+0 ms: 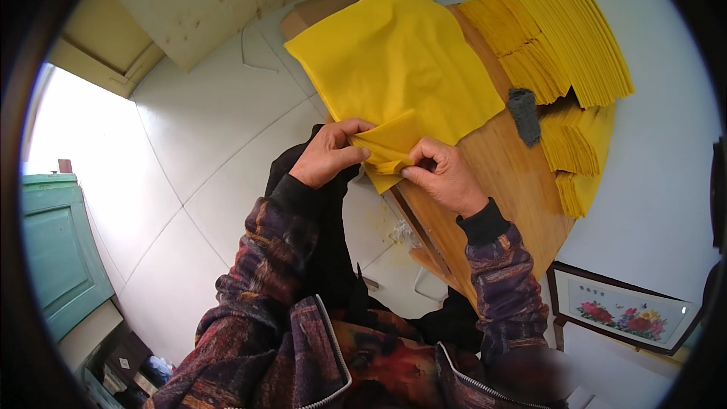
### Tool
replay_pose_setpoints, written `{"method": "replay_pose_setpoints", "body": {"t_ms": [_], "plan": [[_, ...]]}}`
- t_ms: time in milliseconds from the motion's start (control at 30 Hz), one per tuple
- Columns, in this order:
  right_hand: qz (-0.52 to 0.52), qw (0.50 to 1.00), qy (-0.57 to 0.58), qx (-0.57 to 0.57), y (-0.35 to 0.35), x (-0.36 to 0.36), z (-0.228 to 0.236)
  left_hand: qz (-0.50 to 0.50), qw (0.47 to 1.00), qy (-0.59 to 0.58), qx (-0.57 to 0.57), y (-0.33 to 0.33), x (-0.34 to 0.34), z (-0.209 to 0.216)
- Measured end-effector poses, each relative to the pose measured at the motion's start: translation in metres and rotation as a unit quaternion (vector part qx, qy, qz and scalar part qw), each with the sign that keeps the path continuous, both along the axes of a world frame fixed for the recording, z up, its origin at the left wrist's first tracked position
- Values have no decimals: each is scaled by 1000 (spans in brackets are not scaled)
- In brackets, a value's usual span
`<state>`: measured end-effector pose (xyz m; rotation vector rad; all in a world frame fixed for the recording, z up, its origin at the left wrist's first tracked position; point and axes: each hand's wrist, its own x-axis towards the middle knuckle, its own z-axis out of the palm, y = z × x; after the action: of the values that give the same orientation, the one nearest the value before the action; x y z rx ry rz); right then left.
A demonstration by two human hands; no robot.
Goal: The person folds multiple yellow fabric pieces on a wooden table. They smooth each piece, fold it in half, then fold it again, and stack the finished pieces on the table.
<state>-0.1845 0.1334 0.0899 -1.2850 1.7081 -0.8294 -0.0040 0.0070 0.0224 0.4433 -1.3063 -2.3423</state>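
Note:
A large yellow cloth (401, 60) lies over the wooden table, its near end gathered and folded between my hands. My left hand (332, 154) is closed on the left side of the folded end, thumb and fingers pinching it. On the other side, my right hand (447, 178) pinches the right edge of the same fold between thumb and forefinger. A pointed flap stands up between the two hands, and a corner hangs below them past the table's edge. Parts of my fingertips are hidden by the cloth.
Tall stacks of folded yellow cloths (564, 30) stand along the table's far right side, by the wall. A dark grey rag (523, 117) lies beside them on the wooden table (503, 182). A framed flower picture (625, 309) is at right, a green cabinet (64, 250) at left.

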Motion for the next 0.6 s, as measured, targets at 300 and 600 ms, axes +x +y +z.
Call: {"method": "replay_pose_setpoints", "body": {"t_ms": [300, 600], "plan": [[-17, 999, 23, -41, 3, 8, 1, 14, 1000, -16, 3, 2, -5, -3], [-15, 999, 22, -27, 3, 7, 0, 4, 1000, -22, 18, 1, -4, -3]]}}
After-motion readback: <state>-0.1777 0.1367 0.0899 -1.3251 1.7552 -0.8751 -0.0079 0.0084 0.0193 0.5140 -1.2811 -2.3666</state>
